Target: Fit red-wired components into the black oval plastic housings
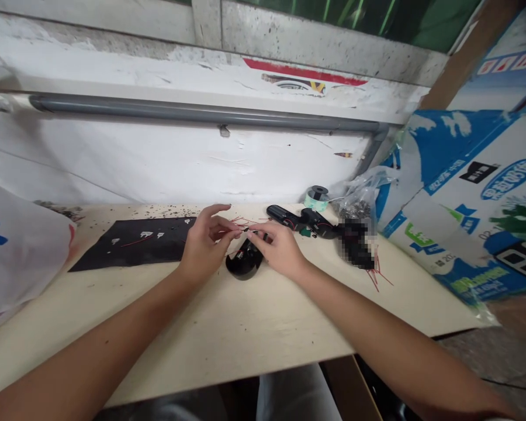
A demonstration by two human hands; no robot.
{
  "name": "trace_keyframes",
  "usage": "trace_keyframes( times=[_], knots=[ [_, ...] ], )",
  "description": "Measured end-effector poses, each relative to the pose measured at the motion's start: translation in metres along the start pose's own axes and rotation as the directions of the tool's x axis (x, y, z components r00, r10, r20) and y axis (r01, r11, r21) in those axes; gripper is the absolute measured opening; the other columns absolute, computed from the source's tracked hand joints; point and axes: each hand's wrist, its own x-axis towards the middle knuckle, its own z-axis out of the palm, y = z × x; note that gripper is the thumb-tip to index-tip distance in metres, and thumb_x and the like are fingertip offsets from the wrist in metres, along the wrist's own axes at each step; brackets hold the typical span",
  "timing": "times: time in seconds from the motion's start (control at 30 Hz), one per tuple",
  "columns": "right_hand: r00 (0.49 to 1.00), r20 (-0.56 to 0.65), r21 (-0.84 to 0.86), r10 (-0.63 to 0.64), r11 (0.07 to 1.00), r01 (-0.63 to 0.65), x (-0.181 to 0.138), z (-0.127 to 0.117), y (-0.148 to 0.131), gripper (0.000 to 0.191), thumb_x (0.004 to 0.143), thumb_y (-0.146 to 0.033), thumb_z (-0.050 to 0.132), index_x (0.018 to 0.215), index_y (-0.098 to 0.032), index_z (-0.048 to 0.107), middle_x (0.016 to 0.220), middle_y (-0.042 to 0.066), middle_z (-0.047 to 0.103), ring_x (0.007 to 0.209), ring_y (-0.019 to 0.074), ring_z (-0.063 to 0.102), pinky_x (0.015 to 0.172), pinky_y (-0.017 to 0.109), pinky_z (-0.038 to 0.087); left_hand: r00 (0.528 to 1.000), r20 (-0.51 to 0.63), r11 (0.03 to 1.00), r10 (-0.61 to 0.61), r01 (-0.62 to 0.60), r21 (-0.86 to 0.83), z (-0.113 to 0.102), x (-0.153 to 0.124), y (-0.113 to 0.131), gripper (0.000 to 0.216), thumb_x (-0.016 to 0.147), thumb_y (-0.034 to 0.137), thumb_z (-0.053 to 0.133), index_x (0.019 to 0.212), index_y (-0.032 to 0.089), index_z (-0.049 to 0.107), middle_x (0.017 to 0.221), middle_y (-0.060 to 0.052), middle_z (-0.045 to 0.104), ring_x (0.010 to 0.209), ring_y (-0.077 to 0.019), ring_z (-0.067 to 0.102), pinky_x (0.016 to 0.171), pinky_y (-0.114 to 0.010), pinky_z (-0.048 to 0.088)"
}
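My left hand pinches between thumb and index finger, its other fingers raised. My right hand also pinches, and its fingertips nearly meet the left ones. Between them shows a tiny dark piece, too small to name, with thin red wire close by. Just under the hands a glossy black rounded housing rests on the table, partly covered by my right hand. More black housings with red wires lie beyond my right hand. Left of my hands is a black mat with small white connectors on it.
A roll of tape and a clear plastic bag of dark bits stand at the back. Red wires stick out at right near a blue-and-white carton. A white bag bulges in from the left. A grey pipe runs along the wall.
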Motion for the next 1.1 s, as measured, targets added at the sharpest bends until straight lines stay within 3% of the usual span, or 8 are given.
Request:
trace_keyframes(
  times=[0.13,0.27,0.43,0.67,0.87,1.0,1.1],
  knots=[
    [0.997,-0.042,0.108,-0.066,0.992,0.070,0.000,0.001,0.004,0.010,0.089,-0.022,0.069,0.093,-0.019,0.078,0.072,0.001,0.063,0.068,0.0156,0.058,0.061,0.027,0.044,0.999,0.023,0.999,0.029,-0.029,0.023,0.001,-0.001,0.001,0.038,0.083,0.020,0.075,0.117,0.019,0.059,0.085,-0.003,0.071,0.083,-0.0176,0.073,0.082,-0.032,0.063],
    [0.976,-0.076,-0.008,-0.206,0.979,0.206,-0.004,-0.006,0.003,0.016,0.094,-0.024,0.063,0.096,-0.022,0.079,0.082,0.003,0.066,0.075,0.0161,0.061,0.067,0.029,0.046,0.996,0.054,0.984,0.069,-0.077,0.160,0.000,-0.001,0.004,0.028,0.086,0.025,0.072,0.112,0.018,0.065,0.090,-0.006,0.073,0.085,-0.0189,0.072,0.082,-0.034,0.062],
    [0.955,-0.025,-0.160,-0.296,0.944,0.288,-0.006,-0.008,0.006,0.025,0.099,-0.030,0.054,0.101,-0.027,0.079,0.084,0.004,0.065,0.073,0.0165,0.061,0.068,0.030,0.048,0.969,0.215,0.918,0.122,-0.192,0.347,-0.003,0.000,0.003,0.018,0.095,0.028,0.061,0.100,0.018,0.074,0.103,-0.010,0.077,0.098,-0.0243,0.072,0.089,-0.042,0.058],
    [0.975,-0.067,-0.089,-0.213,0.974,0.207,-0.006,-0.005,-0.003,0.023,0.093,-0.029,0.060,0.112,-0.024,0.074,0.081,0.002,0.063,0.071,0.0165,0.059,0.068,0.030,0.048,0.962,0.199,0.863,0.188,-0.258,0.434,-0.005,0.003,0.000,0.014,0.093,0.026,0.063,0.091,0.019,0.075,0.093,-0.007,0.078,0.089,-0.0233,0.071,0.085,-0.041,0.053],
    [0.984,-0.010,0.052,-0.177,0.983,0.177,-0.005,-0.003,-0.010,0.015,0.092,-0.027,0.061,0.089,-0.019,0.073,0.072,0.001,0.056,0.067,0.0158,0.055,0.061,0.028,0.044,0.946,0.231,0.852,0.229,-0.310,0.422,-0.005,0.003,0.004,0.013,0.093,0.024,0.062,0.093,0.018,0.074,0.093,-0.008,0.077,0.090,-0.0233,0.069,0.085,-0.041,0.052],
    [0.981,0.008,0.052,-0.194,0.980,0.193,-0.005,-0.002,-0.008,0.016,0.093,-0.024,0.059,0.091,-0.019,0.074,0.072,0.001,0.057,0.068,0.0159,0.055,0.062,0.029,0.043,0.940,0.224,0.858,0.258,-0.329,0.395,-0.005,0.002,0.005,0.014,0.093,0.022,0.063,0.102,0.018,0.073,0.098,-0.009,0.076,0.094,-0.0232,0.069,0.086,-0.041,0.052],
    [0.980,0.023,0.032,-0.198,0.980,0.197,-0.006,-0.002,-0.008,0.016,0.093,-0.023,0.058,0.091,-0.020,0.074,0.073,0.001,0.058,0.068,0.0160,0.055,0.063,0.029,0.043,0.932,0.224,0.864,0.285,-0.351,0.360,-0.005,0.002,0.006,0.012,0.093,0.021,0.061,0.096,0.019,0.073,0.095,-0.009,0.075,0.092,-0.0223,0.069,0.082,-0.039,0.054]
  ],
)
